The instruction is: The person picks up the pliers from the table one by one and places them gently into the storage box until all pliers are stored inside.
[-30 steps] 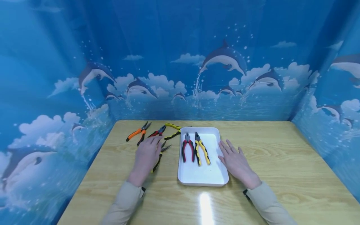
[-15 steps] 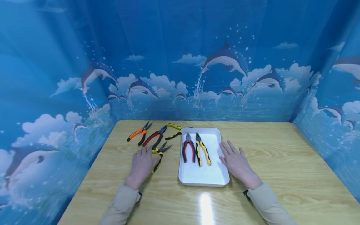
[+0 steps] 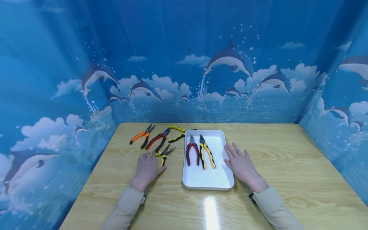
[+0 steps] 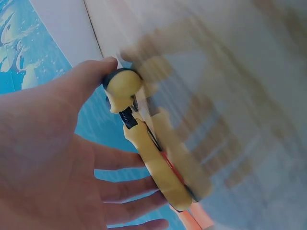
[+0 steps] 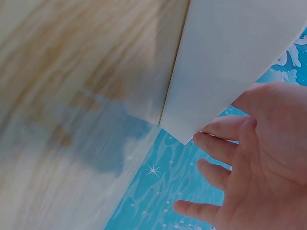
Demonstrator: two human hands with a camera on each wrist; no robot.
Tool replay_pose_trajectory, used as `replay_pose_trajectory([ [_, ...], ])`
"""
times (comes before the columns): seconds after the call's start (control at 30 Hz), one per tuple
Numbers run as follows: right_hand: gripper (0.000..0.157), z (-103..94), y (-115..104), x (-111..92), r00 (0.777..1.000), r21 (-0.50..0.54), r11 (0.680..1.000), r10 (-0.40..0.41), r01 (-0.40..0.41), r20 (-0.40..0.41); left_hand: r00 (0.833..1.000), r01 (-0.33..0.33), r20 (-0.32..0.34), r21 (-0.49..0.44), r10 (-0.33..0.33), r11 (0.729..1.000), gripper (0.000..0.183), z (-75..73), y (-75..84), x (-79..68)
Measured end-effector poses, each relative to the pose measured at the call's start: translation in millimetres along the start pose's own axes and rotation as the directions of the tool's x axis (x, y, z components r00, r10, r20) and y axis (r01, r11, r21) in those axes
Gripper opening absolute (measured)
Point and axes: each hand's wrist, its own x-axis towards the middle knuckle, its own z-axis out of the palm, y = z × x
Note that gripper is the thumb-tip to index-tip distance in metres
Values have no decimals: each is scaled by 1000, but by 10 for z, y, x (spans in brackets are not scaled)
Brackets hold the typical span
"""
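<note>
Yellow-and-black long-nose pliers [image 3: 164, 154] lie on the table with spread handles, left of a white tray [image 3: 208, 180]. My left hand [image 3: 146, 169] reaches over them. In the left wrist view, its thumb tip is right at one handle end, and its nearly straight fingers lie along the other yellow handle [image 4: 158, 163]. Flat and spread, my right hand [image 3: 243, 167] rests beside the tray's right side; in the right wrist view, fingertips [image 5: 201, 136] meet the tray wall [image 5: 211, 72]. Inside the tray are red-and-black pliers [image 3: 197, 149] and yellow-and-black pliers [image 3: 211, 157].
Orange-and-black long-nose pliers [image 3: 138, 137] and red-and-black pliers [image 3: 154, 140] lie at the table's back left. Another yellow-and-black pair [image 3: 177, 128] reaches up against the tray's far left corner. A blue dolphin-print curtain [image 3: 172, 95] stands behind the wooden table [image 3: 273, 137].
My left hand has drawn back from the red-and-black pliers toward me, onto the yellow-and-black long-nose pliers, its thumb now over their near handle. My right hand stays by the tray.
</note>
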Motion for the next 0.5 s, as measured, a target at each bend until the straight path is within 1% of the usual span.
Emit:
replay_pose_trajectory([
  [0.17,58,2,4,0,1000,0,1000,-5,5,-1,1000,17,1,32,-17,999,95,21,29,44],
  [0.23,58,0,3,2,1000,-2,1000,-2,2,5,999,29,-23,23,-28,999,89,34,38,57],
  [0.4,58,-3,3,4,1000,-8,1000,2,-2,17,993,38,-108,11,-36,999,69,54,57,73],
  [0.5,57,-8,5,5,1000,-11,1000,4,-4,21,993,38,-115,9,-37,999,69,56,75,76],
])
